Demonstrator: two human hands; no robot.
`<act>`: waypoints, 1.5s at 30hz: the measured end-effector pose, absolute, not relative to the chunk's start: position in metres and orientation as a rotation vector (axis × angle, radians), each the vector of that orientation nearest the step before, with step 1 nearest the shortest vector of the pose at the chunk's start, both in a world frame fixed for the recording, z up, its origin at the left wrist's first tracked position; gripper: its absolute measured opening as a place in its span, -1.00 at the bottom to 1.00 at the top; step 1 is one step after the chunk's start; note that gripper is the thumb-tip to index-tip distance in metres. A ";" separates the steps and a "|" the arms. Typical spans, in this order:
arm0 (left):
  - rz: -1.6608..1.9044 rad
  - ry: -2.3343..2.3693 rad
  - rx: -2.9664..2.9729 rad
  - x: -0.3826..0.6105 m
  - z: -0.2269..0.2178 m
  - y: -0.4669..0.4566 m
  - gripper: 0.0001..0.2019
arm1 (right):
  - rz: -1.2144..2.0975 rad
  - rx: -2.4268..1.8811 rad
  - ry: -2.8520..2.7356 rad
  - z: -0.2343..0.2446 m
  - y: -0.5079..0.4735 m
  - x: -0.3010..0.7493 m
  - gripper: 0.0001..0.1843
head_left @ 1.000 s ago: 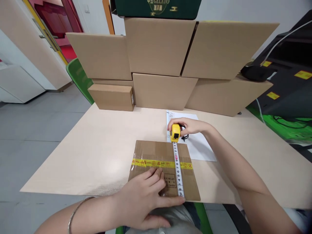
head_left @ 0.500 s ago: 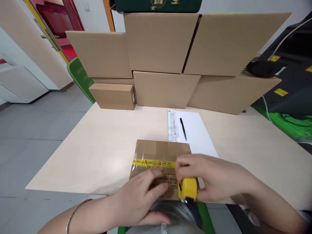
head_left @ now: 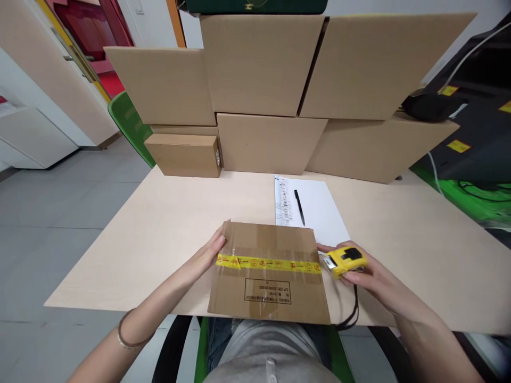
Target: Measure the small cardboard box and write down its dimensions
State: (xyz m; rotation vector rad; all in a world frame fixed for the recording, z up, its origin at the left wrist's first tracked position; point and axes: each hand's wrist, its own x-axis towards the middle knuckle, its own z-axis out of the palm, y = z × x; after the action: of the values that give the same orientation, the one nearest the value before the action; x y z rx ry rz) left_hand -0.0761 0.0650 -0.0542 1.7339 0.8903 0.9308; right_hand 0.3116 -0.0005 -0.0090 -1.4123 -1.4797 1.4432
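Note:
A taped cardboard box (head_left: 267,242) with a yellow printed tape strip and a black printed label lies at the table's near edge. Against its upper left side rests my left hand (head_left: 213,247), fingers stretched out and partly hidden behind the box. My right hand (head_left: 369,274), just off the box's right side, holds a yellow tape measure (head_left: 345,260) with a black wrist strap. One finger of that hand reaches toward the box's right edge; whether it touches I cannot tell. No blade is visibly drawn out.
Beyond the box lie printed paper sheets (head_left: 319,205) and a black pen (head_left: 299,207). Stacked large cartons (head_left: 271,143) wall off the table's back, with a smaller box (head_left: 186,157) before them at left. A green chair (head_left: 128,125) stands behind the table's left side.
My left hand has moved from over the box to its left side. My right hand has carried the tape measure up and right, off the box's near right part.

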 end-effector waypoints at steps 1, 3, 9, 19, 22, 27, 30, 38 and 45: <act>0.918 0.884 1.694 -0.076 -0.046 0.064 -0.53 | 1.418 -1.401 -1.476 -0.006 -0.006 0.312 -0.53; 0.906 0.860 1.609 -0.077 -0.029 0.062 -0.45 | 1.331 -1.386 -1.496 0.002 -0.015 0.317 -0.55; 1.162 0.642 1.944 -0.077 -0.027 0.066 -0.30 | 0.887 -1.301 -1.477 0.037 -0.009 0.331 -0.62; 1.181 0.549 1.971 -0.085 -0.087 0.063 0.35 | 0.855 -0.857 -2.455 0.094 0.066 0.182 -0.58; 1.184 0.550 2.011 -0.085 -0.083 0.065 0.33 | 0.842 -0.832 -2.626 0.091 0.068 0.162 -0.57; 1.229 0.384 2.271 -0.082 -0.071 0.076 0.01 | 0.742 -0.920 -2.651 0.082 0.060 0.179 -0.55; 1.229 0.381 2.295 -0.081 -0.069 0.080 -0.11 | 0.775 -1.026 -2.577 0.081 0.052 0.214 -0.54; 1.257 0.344 2.276 -0.081 -0.071 0.081 -0.17 | 0.648 -1.434 -2.320 0.078 0.019 0.338 -0.63; 1.268 0.336 2.247 -0.080 -0.073 0.081 -0.16 | 0.687 -1.523 -2.270 0.068 0.013 0.356 -0.62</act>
State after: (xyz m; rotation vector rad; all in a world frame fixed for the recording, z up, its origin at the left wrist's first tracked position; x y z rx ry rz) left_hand -0.0798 0.0812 -0.0728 2.2465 0.3357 1.2683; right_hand 0.3565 0.0126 0.0679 -1.5229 -2.2703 0.6871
